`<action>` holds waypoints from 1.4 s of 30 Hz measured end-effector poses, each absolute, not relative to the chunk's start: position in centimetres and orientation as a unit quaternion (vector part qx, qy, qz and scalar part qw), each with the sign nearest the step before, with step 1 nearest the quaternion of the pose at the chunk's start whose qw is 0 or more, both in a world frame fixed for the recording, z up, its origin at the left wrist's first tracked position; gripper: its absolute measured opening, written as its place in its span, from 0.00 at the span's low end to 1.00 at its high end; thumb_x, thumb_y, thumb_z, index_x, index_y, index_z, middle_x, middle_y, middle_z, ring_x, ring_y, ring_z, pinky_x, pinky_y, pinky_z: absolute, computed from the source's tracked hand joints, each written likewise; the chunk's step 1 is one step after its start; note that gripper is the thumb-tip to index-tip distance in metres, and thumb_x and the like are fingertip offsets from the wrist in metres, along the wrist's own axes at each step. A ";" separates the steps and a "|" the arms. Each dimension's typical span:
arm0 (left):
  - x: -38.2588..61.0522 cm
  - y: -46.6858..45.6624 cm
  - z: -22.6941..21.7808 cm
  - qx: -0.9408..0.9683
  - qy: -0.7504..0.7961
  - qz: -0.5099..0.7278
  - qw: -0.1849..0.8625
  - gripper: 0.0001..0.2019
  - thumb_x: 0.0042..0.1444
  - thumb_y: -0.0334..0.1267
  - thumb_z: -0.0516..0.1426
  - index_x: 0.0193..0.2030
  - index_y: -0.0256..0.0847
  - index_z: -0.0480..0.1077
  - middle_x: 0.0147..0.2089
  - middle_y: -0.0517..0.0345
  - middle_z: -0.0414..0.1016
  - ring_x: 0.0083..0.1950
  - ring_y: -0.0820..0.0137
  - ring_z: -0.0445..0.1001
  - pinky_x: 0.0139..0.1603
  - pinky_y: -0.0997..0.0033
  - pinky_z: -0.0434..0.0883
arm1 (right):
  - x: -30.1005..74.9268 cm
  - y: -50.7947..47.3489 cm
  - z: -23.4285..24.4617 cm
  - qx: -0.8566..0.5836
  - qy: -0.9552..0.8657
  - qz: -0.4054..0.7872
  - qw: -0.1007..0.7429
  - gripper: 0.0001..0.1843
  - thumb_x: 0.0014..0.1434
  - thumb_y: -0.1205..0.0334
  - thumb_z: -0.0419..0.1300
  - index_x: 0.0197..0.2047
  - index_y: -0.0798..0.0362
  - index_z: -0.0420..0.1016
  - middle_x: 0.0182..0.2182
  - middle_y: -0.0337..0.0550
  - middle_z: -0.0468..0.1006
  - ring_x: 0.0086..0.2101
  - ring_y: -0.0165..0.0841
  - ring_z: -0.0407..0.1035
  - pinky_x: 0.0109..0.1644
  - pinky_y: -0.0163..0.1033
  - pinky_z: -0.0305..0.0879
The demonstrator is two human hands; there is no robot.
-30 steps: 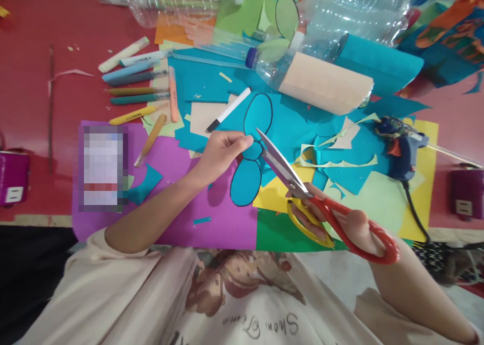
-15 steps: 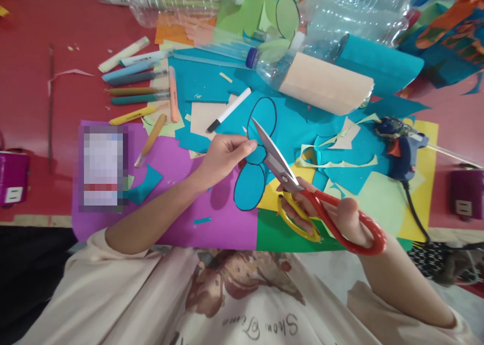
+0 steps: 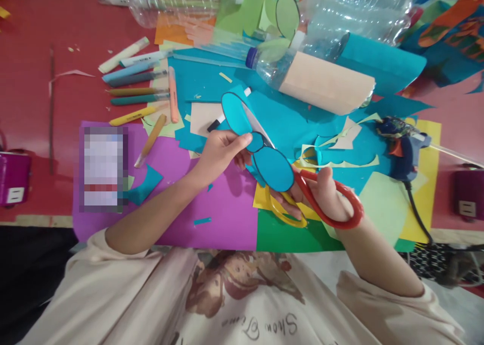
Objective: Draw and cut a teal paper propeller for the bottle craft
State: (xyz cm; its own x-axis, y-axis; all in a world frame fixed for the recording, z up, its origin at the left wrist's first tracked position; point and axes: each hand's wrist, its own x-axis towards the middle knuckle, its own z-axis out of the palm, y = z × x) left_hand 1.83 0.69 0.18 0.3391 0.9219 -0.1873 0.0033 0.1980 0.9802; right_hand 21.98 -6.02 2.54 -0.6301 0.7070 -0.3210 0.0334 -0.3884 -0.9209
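My left hand (image 3: 219, 153) pinches a teal paper cutout (image 3: 274, 167) with black-outlined lobes, held just above the purple sheet (image 3: 170, 204). One lobe points up-left, another lies down-right over the scissors. My right hand (image 3: 325, 196) grips the scissors (image 3: 321, 201) by their red and yellow handles. The blades run under the cutout, and only a sliver of blade shows near its narrow middle.
Coloured markers (image 3: 136, 85) lie at the upper left on the red table (image 3: 38, 83). Clear plastic bottles (image 3: 340, 12), a paper-wrapped bottle (image 3: 325, 83) and teal scraps crowd the back. A blue glue gun (image 3: 404, 146) with its cord lies at the right. A black-tipped pen (image 3: 217, 122) rests beside the cutout.
My left hand has turned the cutout so its lobes point up-left and down-right. The scissors have moved left and up, with their blades now under the cutout.
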 end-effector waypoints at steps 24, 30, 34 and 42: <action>1.6 1.1 -1.0 0.484 0.488 0.389 0.614 0.24 0.56 0.56 0.56 0.17 0.41 0.65 0.13 0.63 0.66 0.15 0.78 0.64 0.17 0.77 0.62 | 21.5 -5.8 2.4 -0.368 -0.433 0.791 0.226 0.39 0.48 0.18 0.39 0.36 0.46 0.61 0.23 0.32 0.65 0.14 0.24 0.51 0.22 0.40 0.58; 1.8 1.0 -0.9 0.478 0.489 0.424 0.593 0.16 0.51 0.45 0.59 0.18 0.40 0.64 0.16 0.65 0.68 0.15 0.81 0.63 0.17 0.79 0.62 | 21.7 -6.0 2.1 -0.343 -0.440 0.791 0.252 0.36 0.50 0.20 0.43 0.32 0.47 0.62 0.21 0.33 0.64 0.15 0.26 0.53 0.22 0.40 0.61; 2.0 0.7 -0.4 0.485 0.484 0.406 0.605 0.13 0.47 0.42 0.60 0.18 0.39 0.67 0.14 0.65 0.67 0.14 0.81 0.63 0.16 0.79 0.61 | 21.8 -6.4 2.1 -0.370 -0.427 0.783 0.261 0.39 0.53 0.22 0.40 0.42 0.47 0.68 0.23 0.35 0.66 0.15 0.26 0.52 0.21 0.40 0.59; 2.1 0.4 0.1 0.492 0.465 0.366 0.638 0.13 0.47 0.44 0.60 0.19 0.38 0.68 0.15 0.64 0.67 0.15 0.80 0.64 0.16 0.79 0.62 | 23.0 -7.2 1.7 -0.384 -0.467 0.755 0.254 0.42 0.54 0.22 0.38 0.48 0.51 0.66 0.23 0.34 0.65 0.14 0.26 0.52 0.20 0.39 0.60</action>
